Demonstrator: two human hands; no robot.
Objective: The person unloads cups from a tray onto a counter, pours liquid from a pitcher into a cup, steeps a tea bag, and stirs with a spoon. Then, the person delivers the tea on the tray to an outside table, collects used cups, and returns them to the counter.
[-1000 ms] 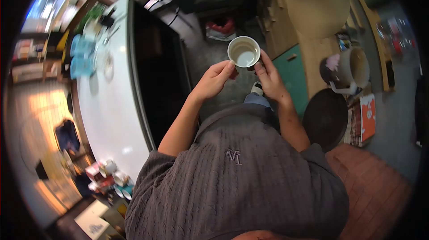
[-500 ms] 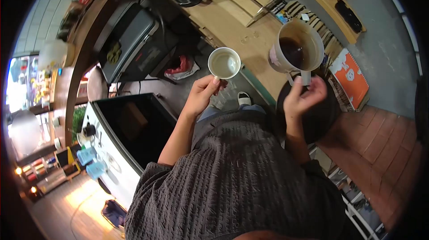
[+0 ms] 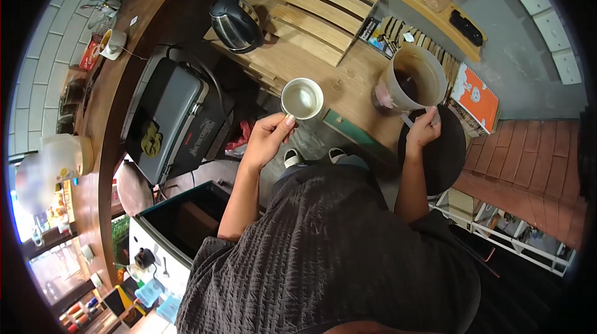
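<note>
Pinched at its side by my left hand [image 3: 266,142] is a small white cup [image 3: 303,99], held out in front of my body; some light shows on its inner bottom and I cannot tell whether liquid is in it. My right hand [image 3: 425,130] has its fingers closed round the handle of a translucent plastic pitcher [image 3: 387,92] with dark brown liquid inside and a pink mark on its side. The pitcher is to the right of the cup, over the wooden table [image 3: 348,88]; whether it rests there or is lifted cannot be made out.
A black and steel kettle [image 3: 236,23] stands at the table's far left, beside a slatted wooden rack [image 3: 323,7]. Books and an orange notebook [image 3: 476,97] line the right side. A round black seat [image 3: 444,160] is below my right hand; a dark grey case [image 3: 171,116] stands left.
My right hand has closed on the pitcher's handle after being open beside it. The cup stays in my left hand. The whole view has shifted, showing more of the kettle and left counter.
</note>
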